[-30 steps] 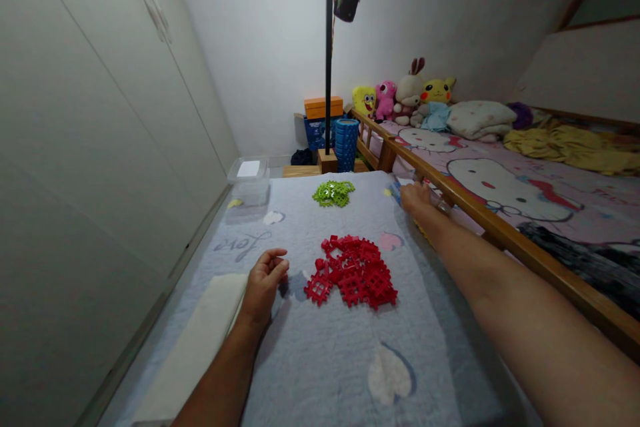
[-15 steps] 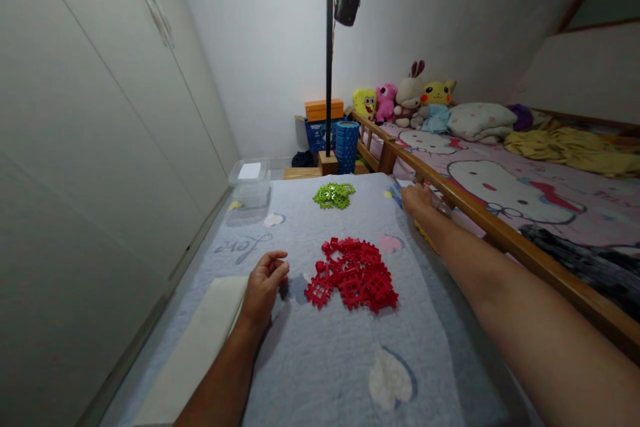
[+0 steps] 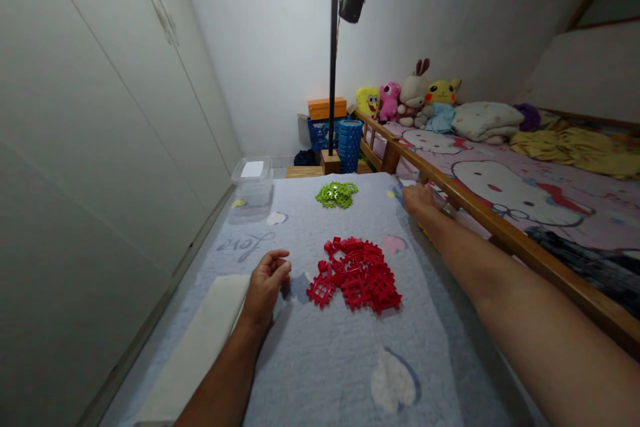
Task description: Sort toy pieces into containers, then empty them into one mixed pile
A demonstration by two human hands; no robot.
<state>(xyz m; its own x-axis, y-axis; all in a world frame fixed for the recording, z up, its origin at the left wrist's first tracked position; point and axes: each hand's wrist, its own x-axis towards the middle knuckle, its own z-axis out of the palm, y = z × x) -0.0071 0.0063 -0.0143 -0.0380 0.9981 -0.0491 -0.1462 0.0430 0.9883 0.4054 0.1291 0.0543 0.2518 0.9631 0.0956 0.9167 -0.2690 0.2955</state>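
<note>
Nearest, at about 7 o'clock in the view, a white folded cloth (image 3: 207,340) lies on the left edge of a pale blue rug (image 3: 320,360) patterned with hearts. The left forearm crosses the cloth's inner edge, and the left hand (image 3: 265,283) rests on the rug with its fingers loosely curled and the thumb close to the fingertips; nothing shows between them. Just beside it, at its 3 o'clock, lies a heap of red lattice pieces (image 3: 357,273), flat and overlapping, apart from the hand.

The right arm stretches from 4 o'clock along the rug's right edge. The right hand (image 3: 419,199) lies palm down at that edge, just beside the wooden bed rail (image 3: 480,220); whether its fingers grip anything cannot be told.

Further off, at 12 o'clock from the red heap and well apart from it, sits a smaller heap of green lattice pieces (image 3: 337,194). At 10 o'clock, a clear plastic box (image 3: 251,180) stands at the rug's far left corner. Beyond the rug a black pole (image 3: 333,60) rises from a wooden block, with a blue roller (image 3: 350,145) just beside it at 3 o'clock and an orange box (image 3: 327,108) behind. Plush toys (image 3: 413,97) line the head of the bed at 1 o'clock.
</note>
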